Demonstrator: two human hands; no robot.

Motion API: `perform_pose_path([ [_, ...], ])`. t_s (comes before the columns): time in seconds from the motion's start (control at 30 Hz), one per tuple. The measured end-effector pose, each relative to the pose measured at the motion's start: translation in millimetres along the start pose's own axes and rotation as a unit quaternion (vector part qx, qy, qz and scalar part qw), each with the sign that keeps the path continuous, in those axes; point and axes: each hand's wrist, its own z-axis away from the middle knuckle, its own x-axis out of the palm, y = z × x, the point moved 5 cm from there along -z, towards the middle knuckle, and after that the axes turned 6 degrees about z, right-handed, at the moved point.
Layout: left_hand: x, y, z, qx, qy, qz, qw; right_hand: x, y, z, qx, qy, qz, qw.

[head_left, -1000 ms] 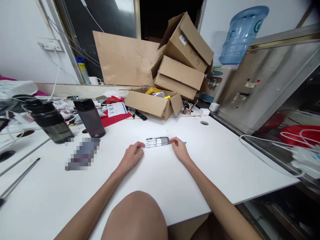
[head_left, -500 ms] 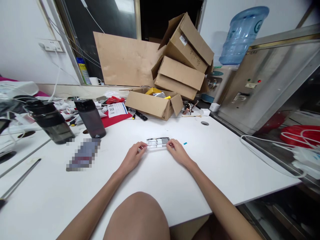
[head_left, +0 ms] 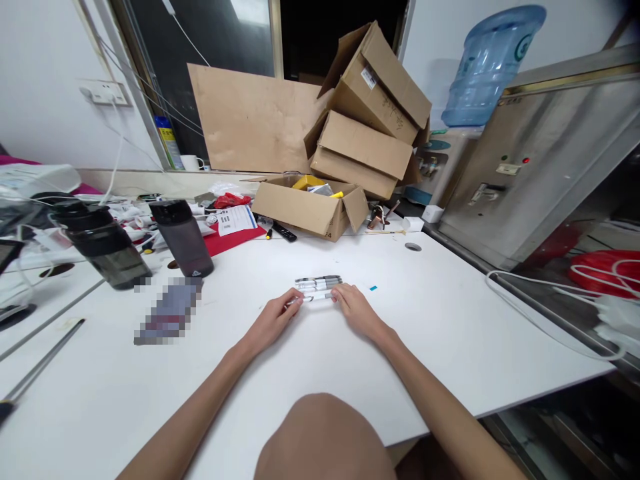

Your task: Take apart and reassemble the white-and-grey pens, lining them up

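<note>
Currently, the left hand [head_left: 277, 316] and the right hand [head_left: 356, 309] face each other over the white tabletop [head_left: 310, 353]. On each one the thumb and the fingers come nearly together, and between them they pinch the two ends of the nearest pen [head_left: 318, 297]. It runs crosswise from one set of fingertips to the other; whether it touches the surface, I cannot tell from my place. Just beyond the fingers, the other pens [head_left: 319, 287] lie in a close row, side by side. Near the right fingers, on their outer side, I see a small blue slip [head_left: 373, 288]. Well apart from the left fingers, further to their left, stands a dark drink bottle [head_left: 186, 239]. Farther beyond both, an open cardboard box [head_left: 297, 205] contains some yellow items.
</note>
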Motion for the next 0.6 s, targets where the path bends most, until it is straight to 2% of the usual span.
perform_pose_path([
  [0.3, 6.3, -20.9, -7.8, -0.068, -0.009, 0.150, 0.986, -3.9, -12.1, -6.9, -0.030, 0.029, 0.052, 0.998],
  [0.6, 6.4, -30.8, -10.1, -0.087, -0.020, 0.206, 0.975, -6.2, -19.1, -6.9, -0.057, 0.037, 0.100, 0.993],
])
